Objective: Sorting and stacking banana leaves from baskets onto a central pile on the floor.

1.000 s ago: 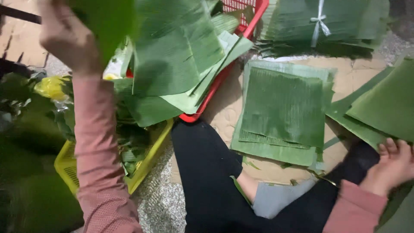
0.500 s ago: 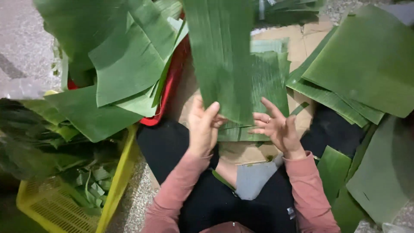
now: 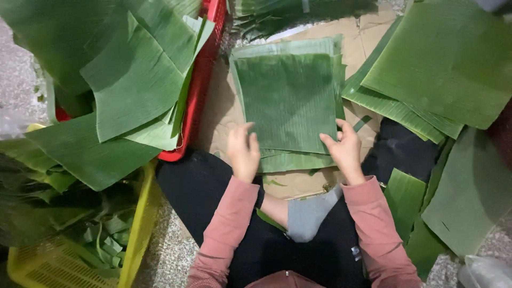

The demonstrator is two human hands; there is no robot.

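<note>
While seated cross-legged on the floor, the person has both hands on a square banana leaf [image 3: 288, 101] atop a leaf stack [image 3: 290, 160] on cardboard [image 3: 362, 40]: left hand [image 3: 242, 152] and right hand [image 3: 344, 149] open, fingers pressing its lower corners. Red basket [image 3: 200, 90] just left.

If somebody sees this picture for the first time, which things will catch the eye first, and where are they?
First, the stack of square-cut green leaves on cardboard in the middle, with the left hand and right hand at its near corners. Next, the red crate at upper left, overflowing with big leaf pieces. A yellow basket of leaf scraps sits lower left.
</note>
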